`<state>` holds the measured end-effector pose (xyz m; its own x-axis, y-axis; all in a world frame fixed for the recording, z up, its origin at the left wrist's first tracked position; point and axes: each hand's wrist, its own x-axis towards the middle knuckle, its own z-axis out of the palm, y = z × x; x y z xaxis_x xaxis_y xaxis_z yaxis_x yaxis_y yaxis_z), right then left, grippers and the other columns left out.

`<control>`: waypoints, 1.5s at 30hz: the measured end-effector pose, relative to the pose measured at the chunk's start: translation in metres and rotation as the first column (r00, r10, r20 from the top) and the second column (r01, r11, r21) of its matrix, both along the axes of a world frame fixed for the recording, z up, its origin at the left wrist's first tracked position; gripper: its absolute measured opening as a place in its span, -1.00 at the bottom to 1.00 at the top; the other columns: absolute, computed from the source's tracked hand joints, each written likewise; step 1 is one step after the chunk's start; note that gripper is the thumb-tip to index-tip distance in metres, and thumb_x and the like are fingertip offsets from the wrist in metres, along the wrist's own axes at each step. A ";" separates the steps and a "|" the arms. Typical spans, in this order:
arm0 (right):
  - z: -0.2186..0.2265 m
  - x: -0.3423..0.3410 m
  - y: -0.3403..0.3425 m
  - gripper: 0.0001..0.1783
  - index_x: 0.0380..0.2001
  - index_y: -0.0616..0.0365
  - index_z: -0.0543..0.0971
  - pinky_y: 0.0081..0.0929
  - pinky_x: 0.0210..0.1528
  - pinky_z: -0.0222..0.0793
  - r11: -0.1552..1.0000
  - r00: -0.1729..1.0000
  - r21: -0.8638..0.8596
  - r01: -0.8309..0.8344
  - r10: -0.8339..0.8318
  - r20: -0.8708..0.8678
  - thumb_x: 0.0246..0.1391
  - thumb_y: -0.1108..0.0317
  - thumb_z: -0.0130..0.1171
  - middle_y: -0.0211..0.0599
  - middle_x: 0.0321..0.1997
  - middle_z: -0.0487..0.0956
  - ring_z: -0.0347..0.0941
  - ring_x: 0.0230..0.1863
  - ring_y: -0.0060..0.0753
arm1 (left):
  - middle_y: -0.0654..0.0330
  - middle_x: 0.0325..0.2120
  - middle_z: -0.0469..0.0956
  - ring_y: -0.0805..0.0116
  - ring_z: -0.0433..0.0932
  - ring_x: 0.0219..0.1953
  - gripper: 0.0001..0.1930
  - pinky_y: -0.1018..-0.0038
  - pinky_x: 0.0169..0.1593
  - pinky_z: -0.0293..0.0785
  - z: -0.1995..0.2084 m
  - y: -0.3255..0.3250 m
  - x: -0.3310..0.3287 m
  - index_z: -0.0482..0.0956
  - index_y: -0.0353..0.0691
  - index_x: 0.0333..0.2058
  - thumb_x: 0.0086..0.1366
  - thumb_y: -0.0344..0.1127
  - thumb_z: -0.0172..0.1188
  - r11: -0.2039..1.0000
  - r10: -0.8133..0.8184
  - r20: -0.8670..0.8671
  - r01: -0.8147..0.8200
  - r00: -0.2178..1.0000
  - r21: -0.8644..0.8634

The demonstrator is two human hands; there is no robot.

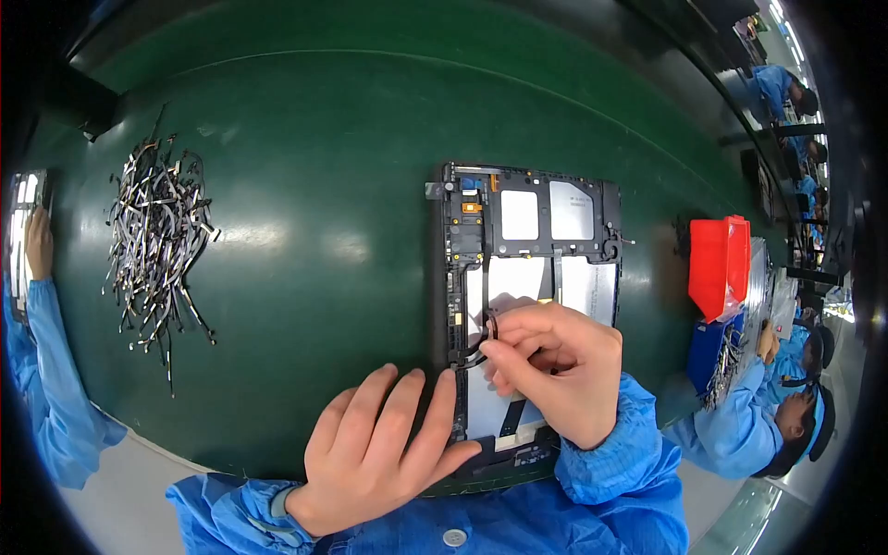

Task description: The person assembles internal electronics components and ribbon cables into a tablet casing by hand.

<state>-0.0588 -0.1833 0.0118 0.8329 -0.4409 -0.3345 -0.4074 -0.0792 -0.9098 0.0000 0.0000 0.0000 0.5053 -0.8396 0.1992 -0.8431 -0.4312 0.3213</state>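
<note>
An opened tablet-like device [606,208] lies on the green table in front of me, showing a black frame, silver panels and small circuit parts. Over its left side, my right hand [560,370] pinches a thin black cable [474,356] between thumb and fingers. The cable curves down to the device's left edge. My left hand [375,444] rests palm down at the lower left corner with fingers spread. Its index fingertip is at the edge, close to the cable's lower end; whether it presses on the cable I cannot tell.
A tangled pile of thin flat cables [162,240] lies on the left of the table [305,166]. To the right stand a red bin [717,264] and a blue bin [708,356] with more cables. Co-workers in blue sit on both sides, one hand [39,245] on another device.
</note>
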 end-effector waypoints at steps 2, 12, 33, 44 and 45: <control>0.000 0.001 0.004 -0.80 -0.26 0.32 0.58 -0.70 -0.48 0.46 1.000 1.000 -0.027 0.000 0.000 -0.012 -0.01 0.61 0.27 -0.29 -0.41 0.59 0.56 -0.50 -0.60 | 0.16 -0.19 0.51 0.16 0.51 -0.12 -0.53 0.36 -0.17 0.45 0.000 0.000 0.006 0.64 -0.09 -0.15 0.20 0.16 0.12 0.998 -0.045 0.091 0.041 0.995 0.042; -0.004 -0.001 -0.005 -0.83 -0.33 0.38 0.55 -0.69 -0.53 0.46 0.984 0.991 -0.158 -0.089 0.103 0.083 -0.04 0.72 0.24 -0.25 -0.46 0.54 0.56 -0.52 -0.54 | 0.20 -0.30 0.55 0.26 0.55 -0.24 -0.65 0.46 -0.32 0.46 -0.007 -0.012 0.014 0.65 -0.10 -0.23 0.27 0.03 0.08 0.989 -0.150 0.319 0.142 0.936 0.047; -0.001 0.006 -0.015 -0.79 -0.29 0.24 0.63 -0.69 -0.54 0.39 0.970 0.995 -0.235 -0.067 0.082 0.055 -0.08 0.57 0.33 -0.32 -0.34 0.53 0.49 -0.54 -0.61 | 0.18 -0.37 0.39 0.26 0.50 -0.35 -0.67 0.37 -0.05 0.57 -0.017 -0.033 -0.008 0.55 -0.12 -0.38 0.33 0.01 0.02 0.944 -0.317 0.233 0.329 0.919 -0.012; -0.009 0.007 -0.013 -0.78 -0.36 0.29 0.67 -0.76 -0.52 0.26 0.948 0.994 -0.317 -0.042 0.073 0.087 -0.15 0.73 0.30 -0.31 -0.35 0.50 0.34 -0.59 -0.77 | -0.03 -0.19 0.62 0.16 0.59 -0.12 -0.47 0.50 -0.04 0.50 -0.012 -0.035 0.003 0.51 -0.24 -0.45 0.39 0.13 -0.15 0.944 -0.328 0.237 0.328 0.914 0.039; -0.009 0.007 -0.012 -0.79 -0.36 0.30 0.67 -0.76 -0.53 0.25 0.940 0.992 -0.340 -0.040 0.078 0.099 -0.14 0.73 0.30 -0.30 -0.34 0.51 0.35 -0.60 -0.77 | -0.03 -0.20 0.63 0.16 0.59 -0.12 -0.45 0.51 -0.04 0.50 -0.011 -0.036 0.002 0.50 -0.23 -0.47 0.39 0.14 -0.17 0.946 -0.321 0.244 0.320 0.915 0.043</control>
<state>-0.0515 -0.1956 0.0028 0.8838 -0.4608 -0.0808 -0.2924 -0.4092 -0.8643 0.0023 -0.0358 -0.0114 0.1448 -0.9490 0.2802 -0.9883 -0.1252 0.0866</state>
